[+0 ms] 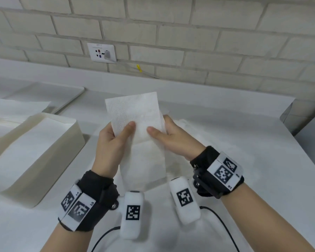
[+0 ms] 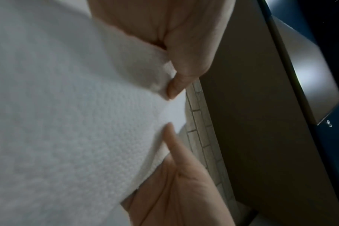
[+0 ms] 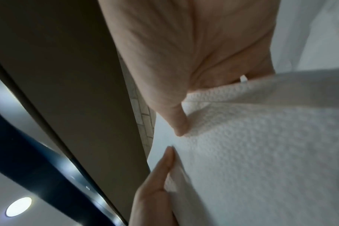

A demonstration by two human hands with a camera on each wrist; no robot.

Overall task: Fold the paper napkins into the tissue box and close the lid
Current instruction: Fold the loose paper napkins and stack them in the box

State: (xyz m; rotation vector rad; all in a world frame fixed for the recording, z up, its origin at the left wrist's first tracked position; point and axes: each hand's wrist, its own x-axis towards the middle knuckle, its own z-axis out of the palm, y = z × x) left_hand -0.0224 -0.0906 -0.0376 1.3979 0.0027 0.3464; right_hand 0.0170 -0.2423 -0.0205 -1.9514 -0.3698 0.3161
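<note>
Both hands hold one white embossed paper napkin [image 1: 135, 113] up in the centre of the head view, above the white counter [image 1: 225, 142]. Left hand [image 1: 111, 142] pinches the napkin's left edge, thumb [image 1: 128, 127] flat on the near face, the other fingers hidden behind the sheet. Right hand [image 1: 171, 137] pinches the right edge the same way, thumb [image 1: 154, 132] on the near face, fingers curled behind. The thumb tips point at each other, close but apart. The napkin's upper part stands up past the hands; its lower part hangs down between the wrists.

Left wrist view: napkin [image 2: 77, 122] fills the left of the frame, left hand [image 2: 176, 191] at the bottom, right hand [image 2: 174, 38] at the top, both closed on the paper edge. Right wrist view: napkin [image 3: 261, 152] fills the right, right hand [image 3: 194, 53] on top, left hand [image 3: 155, 191] at the bottom; grip same.

Tissue box [image 1: 65, 142] sits at the left of the head view, open on top, well apart from the hands, flat white paper [image 1: 31, 151] lying in it. Whether a lid is nearby, cannot tell. More white sheets [image 1: 16, 108] lie at the far left behind the box, and a pale tray [image 1: 75, 95] behind them. Crumpled white paper [image 1: 185, 124] lies on the counter just behind the right hand. Wall socket [image 1: 101, 52] on the brick wall, upper left.
</note>
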